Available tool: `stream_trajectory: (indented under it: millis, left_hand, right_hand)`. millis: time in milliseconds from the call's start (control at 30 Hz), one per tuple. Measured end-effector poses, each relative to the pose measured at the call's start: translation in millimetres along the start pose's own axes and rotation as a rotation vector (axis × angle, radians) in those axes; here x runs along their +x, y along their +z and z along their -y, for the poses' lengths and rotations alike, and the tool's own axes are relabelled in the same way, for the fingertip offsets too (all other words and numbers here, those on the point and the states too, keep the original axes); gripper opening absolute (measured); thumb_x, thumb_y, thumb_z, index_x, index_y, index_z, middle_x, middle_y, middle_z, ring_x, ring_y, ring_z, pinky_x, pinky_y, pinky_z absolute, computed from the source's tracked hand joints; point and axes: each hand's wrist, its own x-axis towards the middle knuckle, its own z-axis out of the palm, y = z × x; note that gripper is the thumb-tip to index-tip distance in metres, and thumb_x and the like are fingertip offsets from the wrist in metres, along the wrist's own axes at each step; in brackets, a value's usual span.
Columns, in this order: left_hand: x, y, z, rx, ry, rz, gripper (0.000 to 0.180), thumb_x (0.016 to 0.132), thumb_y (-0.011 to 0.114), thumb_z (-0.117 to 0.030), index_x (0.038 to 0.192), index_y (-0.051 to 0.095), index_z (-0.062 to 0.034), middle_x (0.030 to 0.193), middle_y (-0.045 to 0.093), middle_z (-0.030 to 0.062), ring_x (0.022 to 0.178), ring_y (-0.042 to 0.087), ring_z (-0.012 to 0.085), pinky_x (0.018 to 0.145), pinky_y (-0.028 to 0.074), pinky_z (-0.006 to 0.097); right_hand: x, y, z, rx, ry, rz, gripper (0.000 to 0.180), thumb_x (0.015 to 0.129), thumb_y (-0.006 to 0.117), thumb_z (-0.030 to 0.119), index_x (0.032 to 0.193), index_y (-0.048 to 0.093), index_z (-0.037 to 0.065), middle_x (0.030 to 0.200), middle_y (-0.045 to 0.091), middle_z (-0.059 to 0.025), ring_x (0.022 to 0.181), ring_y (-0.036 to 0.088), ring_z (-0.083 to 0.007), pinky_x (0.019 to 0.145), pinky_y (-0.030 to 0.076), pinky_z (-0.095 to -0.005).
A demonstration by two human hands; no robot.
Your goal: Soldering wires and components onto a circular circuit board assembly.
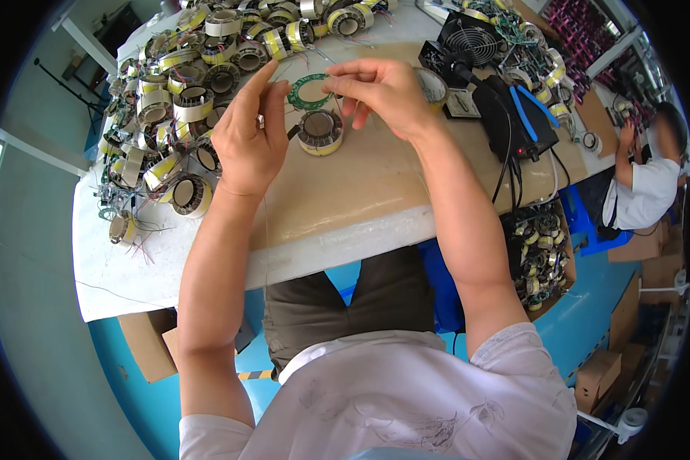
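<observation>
A green ring-shaped circuit board point(311, 106) is held up over the worktable. My right hand point(383, 93) pinches its upper right edge between thumb and fingers. At its left edge is my left hand point(251, 130), fingers pointing up and thumb tip against the rim; part of its grip is hidden. Just below the board, a motor stator point(320, 144) with yellow tape round its side stands on the brown table sheet point(360, 180). A thin wire hangs near my left wrist.
Many taped stators point(193, 103) with loose wires are heaped at left and back. On the right stand a black box point(506, 115) with blue-handled pliers point(530, 107), a fan point(471, 42) and a tape roll point(432, 86). A box of stators point(540, 261) sits below; another person point(644, 184) sits far right.
</observation>
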Motion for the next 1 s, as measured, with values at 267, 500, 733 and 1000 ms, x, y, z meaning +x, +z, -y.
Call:
stream_trajectory:
  millis: [267, 500, 733, 1000]
  left_hand:
    - [7, -9, -6, -0.755, -0.842, 0.178, 0.008, 0.096, 0.067, -0.008, 0.093, 0.063, -0.0016, 0.065, 0.061, 0.0013, 0.047, 0.043, 0.0030, 0.041, 0.028, 0.019]
    - [3, -9, 1, -0.696, -0.736, 0.308, 0.009, 0.094, 0.069, -0.006, 0.089, 0.063, -0.0016, 0.060, 0.050, -0.0056, 0.045, 0.034, 0.0007, 0.041, 0.019, 0.021]
    - [11, -13, -4, -0.638, -0.841, 0.330, 0.008, 0.091, 0.073, -0.007, 0.089, 0.068, -0.0008, 0.067, 0.058, -0.0046, 0.055, 0.044, 0.0004, 0.048, 0.028, 0.020]
    - [1, -7, 9, -0.811, -0.591, 0.299, 0.008, 0.099, 0.060, -0.013, 0.097, 0.061, -0.0055, 0.120, 0.068, 0.0105, 0.103, 0.057, 0.0128, 0.093, 0.042, 0.028]
  right_hand:
    - [2, -1, -2, 0.015, -0.042, -0.034, 0.035, 0.085, 0.078, 0.016, 0.110, 0.070, -0.007, 0.087, 0.074, -0.0091, 0.063, 0.068, -0.0115, 0.047, 0.052, -0.0245]
    - [2, 0, -3, 0.012, -0.036, -0.037, 0.034, 0.085, 0.079, 0.016, 0.109, 0.071, -0.007, 0.088, 0.074, -0.0099, 0.063, 0.068, -0.0118, 0.047, 0.053, -0.0247]
    - [2, -3, -3, 0.007, -0.042, -0.043, 0.033, 0.085, 0.079, 0.015, 0.109, 0.071, -0.006, 0.089, 0.074, -0.0099, 0.063, 0.067, -0.0120, 0.047, 0.053, -0.0248]
    - [2, 0, -2, 0.005, -0.035, -0.032, 0.033, 0.086, 0.077, 0.015, 0.110, 0.071, -0.007, 0.089, 0.074, -0.0097, 0.064, 0.068, -0.0121, 0.048, 0.052, -0.0248]
